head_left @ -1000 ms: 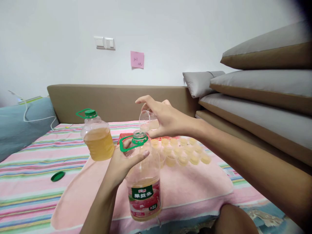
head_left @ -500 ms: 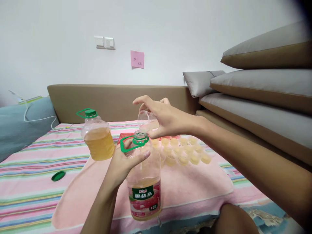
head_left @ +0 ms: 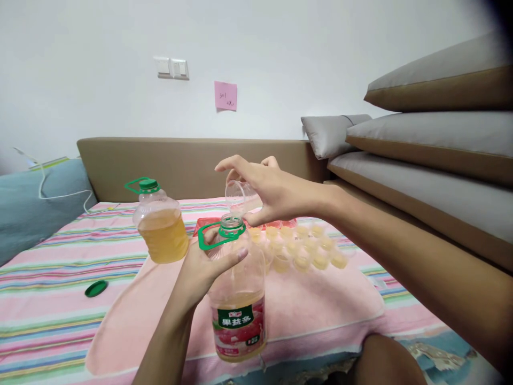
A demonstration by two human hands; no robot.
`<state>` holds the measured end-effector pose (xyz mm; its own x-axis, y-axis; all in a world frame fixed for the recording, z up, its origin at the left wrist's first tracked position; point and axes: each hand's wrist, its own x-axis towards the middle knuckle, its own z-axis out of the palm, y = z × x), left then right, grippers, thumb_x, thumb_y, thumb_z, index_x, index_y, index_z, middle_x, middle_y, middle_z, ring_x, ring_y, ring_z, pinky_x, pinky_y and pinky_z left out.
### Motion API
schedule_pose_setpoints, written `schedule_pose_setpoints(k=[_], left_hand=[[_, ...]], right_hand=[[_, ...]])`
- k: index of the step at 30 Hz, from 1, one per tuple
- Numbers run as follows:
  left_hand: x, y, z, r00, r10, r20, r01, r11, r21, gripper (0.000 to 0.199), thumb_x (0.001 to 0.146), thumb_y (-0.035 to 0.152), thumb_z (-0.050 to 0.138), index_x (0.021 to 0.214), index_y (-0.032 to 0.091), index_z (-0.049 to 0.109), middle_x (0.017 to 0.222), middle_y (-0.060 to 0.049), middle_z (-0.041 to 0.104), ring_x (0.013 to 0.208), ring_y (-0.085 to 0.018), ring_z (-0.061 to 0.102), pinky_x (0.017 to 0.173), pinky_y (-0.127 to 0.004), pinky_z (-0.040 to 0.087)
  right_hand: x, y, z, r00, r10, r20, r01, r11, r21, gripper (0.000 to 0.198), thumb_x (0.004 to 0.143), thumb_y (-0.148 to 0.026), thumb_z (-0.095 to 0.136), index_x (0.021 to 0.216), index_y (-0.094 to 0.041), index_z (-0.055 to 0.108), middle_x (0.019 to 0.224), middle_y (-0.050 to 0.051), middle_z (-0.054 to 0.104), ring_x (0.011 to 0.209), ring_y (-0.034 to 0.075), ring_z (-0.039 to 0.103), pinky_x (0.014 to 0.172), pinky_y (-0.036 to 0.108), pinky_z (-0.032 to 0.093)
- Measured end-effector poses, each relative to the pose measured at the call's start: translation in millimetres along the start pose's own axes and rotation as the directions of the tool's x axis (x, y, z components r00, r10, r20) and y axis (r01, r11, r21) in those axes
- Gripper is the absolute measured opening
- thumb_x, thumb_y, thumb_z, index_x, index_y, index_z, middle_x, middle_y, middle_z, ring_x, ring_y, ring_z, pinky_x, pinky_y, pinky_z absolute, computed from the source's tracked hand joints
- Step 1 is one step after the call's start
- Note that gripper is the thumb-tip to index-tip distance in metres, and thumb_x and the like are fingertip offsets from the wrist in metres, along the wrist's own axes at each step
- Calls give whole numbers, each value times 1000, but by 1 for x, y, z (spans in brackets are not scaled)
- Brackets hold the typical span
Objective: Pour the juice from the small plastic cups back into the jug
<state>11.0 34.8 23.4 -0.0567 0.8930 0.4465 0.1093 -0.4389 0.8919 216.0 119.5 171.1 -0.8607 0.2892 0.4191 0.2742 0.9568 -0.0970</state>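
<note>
My left hand [head_left: 212, 262] is closed round the upper part of a large clear juice bottle [head_left: 238, 326], its thumb across the front below the green carry ring [head_left: 206, 243]. The bottle stands uncapped, with pale yellow juice low inside and a red and green label. Above its mouth, my right hand [head_left: 264, 187] grips a clear plastic cup [head_left: 236, 198], tilted so that its rim is at the bottle's neck. Whether liquid is running from it is hard to make out. Behind the bottle, several clear cups [head_left: 300, 262] of yellow juice stand in rows.
To the left stands a second bottle [head_left: 162, 235], capped and partly full of amber juice. A loose green cap [head_left: 96, 289] lies on the striped sheet [head_left: 48, 321]. Red packaging [head_left: 204, 223] lies behind the bottle. Grey-brown cushions [head_left: 433, 139] are stacked at the right.
The cup is tipped over the bottle's mouth in both frames, almost unmoved. Only a very slight shift of the view and right hand shows.
</note>
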Motion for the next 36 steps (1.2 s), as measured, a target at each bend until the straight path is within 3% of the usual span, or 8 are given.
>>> schedule_pose_setpoints(k=[26, 36], left_hand=[[0, -2, 0, 1000, -19, -11, 19, 1000, 24, 49, 81, 46, 99, 125, 36, 81, 140, 2, 78, 140, -29, 66, 120, -38, 49], [0, -3, -1, 999, -34, -4, 34, 999, 5, 59, 80, 46, 100, 132, 30, 78, 147, -4, 73, 144, -35, 61, 125, -47, 46]], right_hand=[[2, -2, -9, 998, -29, 52, 29, 1000, -8, 88, 76, -9, 81, 152, -30, 39, 141, 8, 71, 136, 35, 63, 116, 51, 31], [13, -8, -12, 995, -7, 102, 13, 998, -54, 88, 74, -14, 82, 152, -27, 43, 137, 5, 73, 130, 35, 67, 117, 56, 33]])
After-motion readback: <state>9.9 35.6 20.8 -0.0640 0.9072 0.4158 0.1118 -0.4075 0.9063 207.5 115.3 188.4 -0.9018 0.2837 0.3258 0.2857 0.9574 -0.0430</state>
